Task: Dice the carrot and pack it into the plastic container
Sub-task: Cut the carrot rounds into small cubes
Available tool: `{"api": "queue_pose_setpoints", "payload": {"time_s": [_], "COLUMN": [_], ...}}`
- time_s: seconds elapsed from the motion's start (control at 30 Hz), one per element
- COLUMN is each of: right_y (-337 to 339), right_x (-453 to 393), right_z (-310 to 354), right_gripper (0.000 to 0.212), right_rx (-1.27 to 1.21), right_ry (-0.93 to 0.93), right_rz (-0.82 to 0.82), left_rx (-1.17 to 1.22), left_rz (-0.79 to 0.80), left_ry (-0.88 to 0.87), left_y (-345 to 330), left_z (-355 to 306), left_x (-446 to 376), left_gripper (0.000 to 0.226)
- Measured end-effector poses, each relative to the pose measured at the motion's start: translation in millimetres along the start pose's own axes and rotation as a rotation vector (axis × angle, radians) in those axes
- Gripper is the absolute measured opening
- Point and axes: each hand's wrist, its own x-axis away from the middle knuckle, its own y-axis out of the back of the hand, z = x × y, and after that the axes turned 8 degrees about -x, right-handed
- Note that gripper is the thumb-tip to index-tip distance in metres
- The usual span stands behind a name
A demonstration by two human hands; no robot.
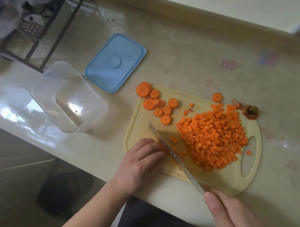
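Right hand (234, 218) grips the knife (171, 152), blade angled across the cutting board's (230, 183) near edge. Left hand (141, 162), fingers curled, pins carrot pieces against the blade. Diced carrot (212, 137) heaps mid-board; carrot slices (157, 105) at its far-left corner. Plastic container (68, 96) stands left, beside blue lid (115, 62).

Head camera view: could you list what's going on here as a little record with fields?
left hand: steadies carrot at the blade
right hand: grips the knife
diced carrot: heaped on the cutting board
carrot rounds: uncut, at board's far-left corner
plastic container: open, no carrot inside
blue lid: flat on the counter, beyond the container
carrot top: off the board's far edge
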Motion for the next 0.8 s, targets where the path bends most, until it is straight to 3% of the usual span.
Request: {"api": "queue_pose_setpoints", "payload": {"time_s": [0.13, 0.2, 0.27, 0.4, 0.5, 0.6, 0.73, 0.8], "right_y": [-3.3, -2.7, -4.8, -19.0, -18.1, -8.4, 10.0, 17.3], "right_x": [-0.1, -1.3, -5.6, -21.3, -27.0, -21.7, -7.1, -1.4], "right_z": [-0.7, -11.8, -18.2, -27.9, -19.1, -17.1, -22.2, -25.3], "right_gripper": [0.03, 0.031, 0.037, 0.055, 0.044, 0.028, 0.05, 0.043], "right_rx": [0.1, 0.278, 0.338, 0.126, 0.003, 0.001, 0.032, 0.034], "right_ry": [0.086, 0.199, 0.174, 0.128, 0.103, 0.049, -0.02, -0.024], "right_rz": [-0.04, -0.055, -0.042, -0.031, -0.051, -0.047, -0.074, -0.093], "left_rx": [0.006, 0.013, 0.026, 0.043, 0.017, -0.08, -0.022, 0.007], "left_rz": [0.001, -0.005, -0.008, 0.007, 0.025, 0.044, 0.079, 0.114], "left_ry": [0.013, 0.017, 0.02, 0.018, 0.012, -0.021, -0.004, 0.0], "left_y": [-0.5, -1.1, -1.4, 0.0, 0.1, 1.1, 2.3, 1.4], "left_z": [-2.6, -2.9, -2.4, -0.8, -1.6, 3.0, 4.2, 2.6], "left_x": [-4.4, -4.3, -3.3, -3.9, -3.6, -1.9, -2.2, -4.8], "left_gripper": [0.023, 0.024, 0.021, 0.015, 0.02, 0.019, 0.015, 0.013]}}
